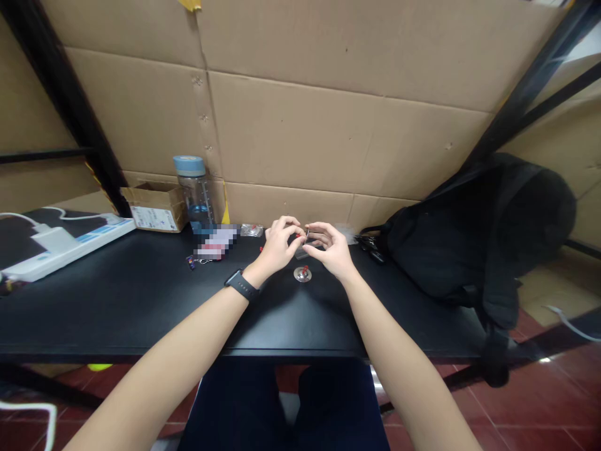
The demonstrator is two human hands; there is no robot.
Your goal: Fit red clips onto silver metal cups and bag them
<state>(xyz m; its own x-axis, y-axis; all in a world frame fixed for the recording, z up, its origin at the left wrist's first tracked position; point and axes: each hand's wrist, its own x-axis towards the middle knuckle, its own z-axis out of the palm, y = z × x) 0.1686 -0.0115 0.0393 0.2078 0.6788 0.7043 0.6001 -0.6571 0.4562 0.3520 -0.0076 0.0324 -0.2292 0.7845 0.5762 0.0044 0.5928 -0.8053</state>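
Close together above the black table, my two hands meet around a small thin metal disc, seen nearly edge-on. My left hand, with a black watch on its wrist, is pinched at the disc's left side; a bit of red shows by its fingertips, but what exactly they grip is hidden. The curved thumb and forefinger of my right hand hold the disc at its bottom and top edges. Below them on the table lies a round shiny metal piece with a red part on top. A clear plastic item is partly covered behind my hands.
A small plastic packet and a keychain lie to the left. Farther back stand a blue-lidded bottle and an open cardboard box. A white power strip is far left, a black backpack at right.
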